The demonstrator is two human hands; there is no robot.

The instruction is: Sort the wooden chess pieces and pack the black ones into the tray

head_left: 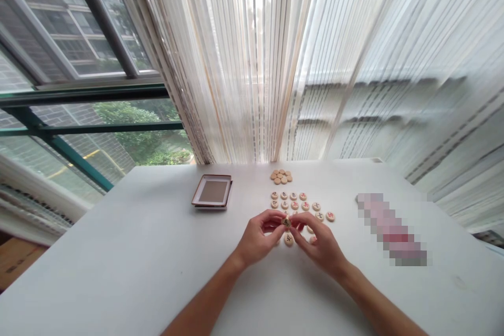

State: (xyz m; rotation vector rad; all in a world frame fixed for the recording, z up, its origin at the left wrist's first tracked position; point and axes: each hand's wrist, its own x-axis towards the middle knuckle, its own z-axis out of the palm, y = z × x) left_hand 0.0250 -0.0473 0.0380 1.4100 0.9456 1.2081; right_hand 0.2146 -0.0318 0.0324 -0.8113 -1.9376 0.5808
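Between the fingertips of my left hand and my right hand is a round wooden Chinese chess piece with a dark character. Both hands are closed in a pinch on it, above the other pieces. Rows of Chinese chess pieces, marked in black or red, lie on the table just beyond and under my hands. One black-marked piece shows below the pinched one. My fingers partly hide several pieces. At the right end of the rows lies a red-marked piece.
A cluster of blank-looking wooden discs lies at the far side of the white table. To the left is a shallow square box. A blurred-out pinkish object lies to the right. Strip curtains hang behind the table.
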